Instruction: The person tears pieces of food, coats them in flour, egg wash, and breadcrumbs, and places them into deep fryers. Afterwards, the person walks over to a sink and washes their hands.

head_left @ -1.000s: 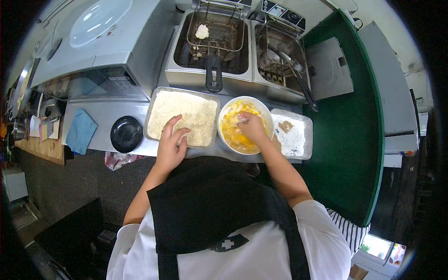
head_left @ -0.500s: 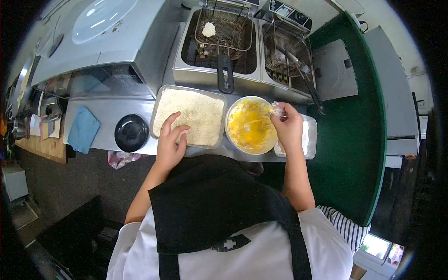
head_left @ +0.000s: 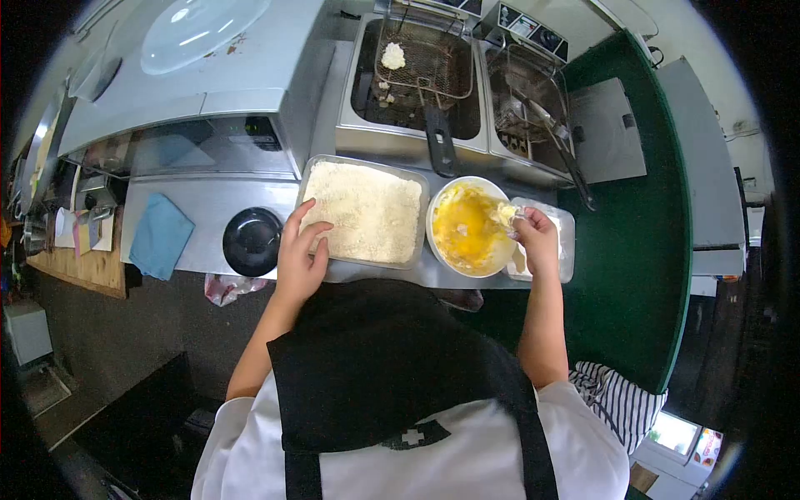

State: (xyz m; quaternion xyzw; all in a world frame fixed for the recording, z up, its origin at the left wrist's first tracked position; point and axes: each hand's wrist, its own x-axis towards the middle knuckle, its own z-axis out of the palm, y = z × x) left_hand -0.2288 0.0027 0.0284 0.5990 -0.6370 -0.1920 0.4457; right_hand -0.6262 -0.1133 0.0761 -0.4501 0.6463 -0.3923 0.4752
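Over the right rim of a white bowl [head_left: 436,236] of yellow egg mixture [head_left: 467,223], my right hand [head_left: 536,237] pinches a small pale, yellow-coated piece of food [head_left: 506,215]. Under and beside that hand is a clear tray [head_left: 567,250] with white powder. My left hand [head_left: 302,254] has its fingers spread over the left edge of a metal tray [head_left: 424,185] of pale crumbs [head_left: 367,212]; nothing is in it.
Two fryers stand behind, with a wire basket [head_left: 425,62] holding a whitish piece and a black handle [head_left: 439,142] pointing toward me. A black bowl [head_left: 252,242] and blue cloth [head_left: 161,237] lie left. A green surface [head_left: 621,275] is right.
My right hand has moved slightly right and down with the piece, which now looks yellow-coated. The view has shifted, so trays, bowls and fryers appear further right. My left hand remains spread.
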